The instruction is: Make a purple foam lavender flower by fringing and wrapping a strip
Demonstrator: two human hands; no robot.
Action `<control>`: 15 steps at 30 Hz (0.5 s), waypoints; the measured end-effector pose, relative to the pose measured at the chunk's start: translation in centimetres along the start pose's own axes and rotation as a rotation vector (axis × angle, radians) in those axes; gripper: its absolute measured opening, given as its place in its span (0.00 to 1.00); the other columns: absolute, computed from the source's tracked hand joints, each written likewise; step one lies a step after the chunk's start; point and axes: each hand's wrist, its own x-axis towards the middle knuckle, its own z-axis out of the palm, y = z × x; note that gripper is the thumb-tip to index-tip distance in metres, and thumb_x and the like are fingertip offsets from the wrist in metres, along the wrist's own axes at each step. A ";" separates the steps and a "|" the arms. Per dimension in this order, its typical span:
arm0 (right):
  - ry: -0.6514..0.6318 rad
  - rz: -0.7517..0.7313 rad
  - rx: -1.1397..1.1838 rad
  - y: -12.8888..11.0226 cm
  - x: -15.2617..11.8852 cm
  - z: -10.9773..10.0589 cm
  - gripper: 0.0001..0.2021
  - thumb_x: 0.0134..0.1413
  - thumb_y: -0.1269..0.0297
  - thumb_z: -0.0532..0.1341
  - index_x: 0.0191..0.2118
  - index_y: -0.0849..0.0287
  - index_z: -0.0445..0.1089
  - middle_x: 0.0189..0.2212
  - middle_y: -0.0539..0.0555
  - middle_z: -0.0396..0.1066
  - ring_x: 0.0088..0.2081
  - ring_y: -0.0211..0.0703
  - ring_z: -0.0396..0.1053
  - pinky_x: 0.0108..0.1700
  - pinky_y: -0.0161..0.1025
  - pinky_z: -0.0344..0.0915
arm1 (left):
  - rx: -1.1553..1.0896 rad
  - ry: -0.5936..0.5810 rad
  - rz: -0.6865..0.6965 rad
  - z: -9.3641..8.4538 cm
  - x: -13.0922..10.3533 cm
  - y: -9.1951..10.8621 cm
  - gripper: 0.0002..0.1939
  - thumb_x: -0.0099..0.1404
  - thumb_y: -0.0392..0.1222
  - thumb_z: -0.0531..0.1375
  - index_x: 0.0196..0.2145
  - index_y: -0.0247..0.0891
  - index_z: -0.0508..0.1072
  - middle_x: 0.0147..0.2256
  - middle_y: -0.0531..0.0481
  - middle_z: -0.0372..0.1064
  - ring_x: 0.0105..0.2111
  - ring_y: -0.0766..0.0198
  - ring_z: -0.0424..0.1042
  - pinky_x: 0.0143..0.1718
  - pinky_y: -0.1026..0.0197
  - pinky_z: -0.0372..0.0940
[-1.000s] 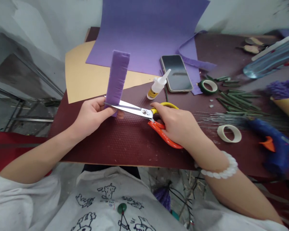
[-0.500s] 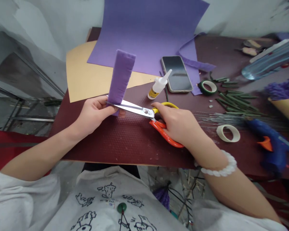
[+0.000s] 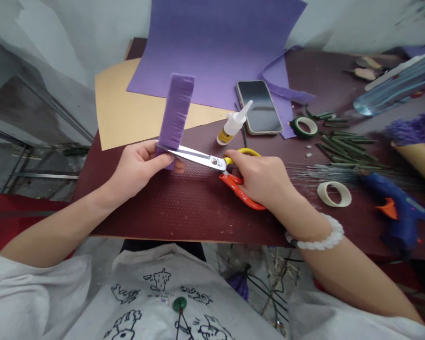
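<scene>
My left hand [image 3: 140, 163] pinches the lower end of a purple felt-like strip [image 3: 177, 106] that stands upright, with a row of short cuts along its right edge. In my right hand [image 3: 264, 177] is a pair of scissors [image 3: 217, 163] with one yellow and one red handle. Its blades point left and lie across the strip just above my left fingers, nearly closed. A small glue bottle [image 3: 231, 128] with a white nozzle stands behind the scissors.
Behind lie a large purple sheet [image 3: 212, 52], a tan sheet [image 3: 127, 108] and a phone [image 3: 259, 107]. On the right are green tape [image 3: 303, 127], green stems [image 3: 343, 146], thin wires [image 3: 315, 172], a cream tape roll [image 3: 334, 194], a blue glue gun [image 3: 407, 212] and a plastic bottle [image 3: 386, 89].
The scissor handles have come closer together, so the blades have closed further on the strip. The strip's top has turned slightly, and its cut edge shows more.
</scene>
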 end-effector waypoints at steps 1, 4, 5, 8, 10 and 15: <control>0.005 -0.021 0.024 0.0 -0.1 -0.1 0.23 0.58 0.54 0.49 0.52 0.64 0.66 0.32 0.58 0.75 0.33 0.49 0.70 0.28 0.39 0.53 | -0.006 -0.003 0.006 0.0 0.0 0.0 0.05 0.61 0.39 0.61 0.30 0.35 0.75 0.29 0.51 0.76 0.31 0.64 0.74 0.41 0.60 0.68; 0.035 -0.094 0.122 -0.1 -0.5 -0.3 0.27 0.61 0.53 0.48 0.57 0.68 0.60 0.39 0.62 0.74 0.41 0.52 0.69 0.40 0.43 0.62 | -0.039 0.009 0.035 0.1 0.0 -0.4 0.03 0.60 0.36 0.60 0.30 0.36 0.73 0.25 0.54 0.72 0.28 0.67 0.72 0.38 0.62 0.67; 0.042 -0.110 0.151 -0.1 -0.6 -0.3 0.27 0.61 0.53 0.48 0.59 0.69 0.58 0.41 0.64 0.73 0.44 0.53 0.68 0.45 0.45 0.62 | -0.050 0.016 0.040 0.1 0.0 -0.5 0.02 0.59 0.35 0.60 0.30 0.36 0.73 0.24 0.54 0.71 0.27 0.67 0.71 0.37 0.62 0.67; 0.043 -0.120 0.201 0.0 -0.7 -0.3 0.28 0.62 0.53 0.48 0.60 0.69 0.56 0.46 0.66 0.70 0.47 0.54 0.66 0.50 0.50 0.61 | -0.059 0.022 0.027 0.2 0.0 -0.6 0.00 0.58 0.35 0.61 0.29 0.37 0.72 0.24 0.54 0.71 0.28 0.66 0.71 0.38 0.61 0.67; 0.030 -0.108 0.215 0.0 -0.7 -0.3 0.27 0.61 0.53 0.49 0.59 0.67 0.57 0.45 0.65 0.71 0.45 0.54 0.67 0.48 0.49 0.63 | -0.047 0.016 0.009 0.2 -0.1 -0.4 0.02 0.58 0.37 0.62 0.30 0.37 0.73 0.26 0.52 0.73 0.30 0.64 0.72 0.40 0.59 0.68; 0.016 -0.079 0.185 0.0 -0.6 -0.3 0.27 0.60 0.54 0.49 0.58 0.68 0.59 0.36 0.61 0.73 0.36 0.50 0.69 0.35 0.42 0.62 | -0.040 -0.007 -0.010 0.3 -0.1 0.0 0.06 0.59 0.41 0.63 0.33 0.35 0.76 0.29 0.49 0.76 0.34 0.60 0.76 0.44 0.56 0.68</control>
